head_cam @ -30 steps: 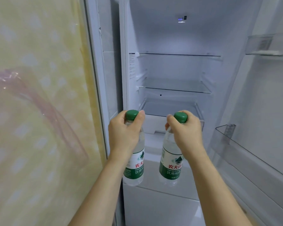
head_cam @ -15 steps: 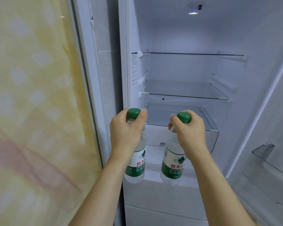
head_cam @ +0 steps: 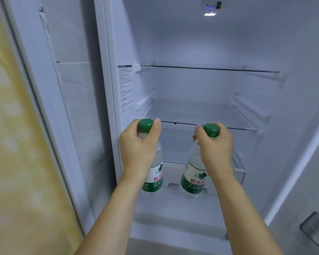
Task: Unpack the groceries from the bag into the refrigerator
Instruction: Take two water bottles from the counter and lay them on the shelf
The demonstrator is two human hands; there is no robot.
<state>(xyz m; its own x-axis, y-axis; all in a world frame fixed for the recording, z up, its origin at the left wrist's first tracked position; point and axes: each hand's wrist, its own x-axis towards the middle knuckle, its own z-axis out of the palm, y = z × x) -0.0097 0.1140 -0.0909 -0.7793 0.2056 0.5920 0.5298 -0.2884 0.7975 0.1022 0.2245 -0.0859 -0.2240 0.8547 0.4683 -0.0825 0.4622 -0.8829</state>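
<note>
Left hand point(head_cam: 138, 146) gripping the neck of the left water bottle point(head_cam: 154, 178), right hand point(head_cam: 215, 146) gripping the right water bottle point(head_cam: 194, 179), both upright, green caps up, inside the open refrigerator point(head_cam: 191, 43), glass shelf point(head_cam: 201, 113) beyond, yellow wall point(head_cam: 17, 144) left.

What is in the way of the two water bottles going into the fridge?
Nothing visible. The door is open, and the glass shelf just beyond the left bottle and right bottle looks bare. The left hand and right hand grip them at the necks.
</note>
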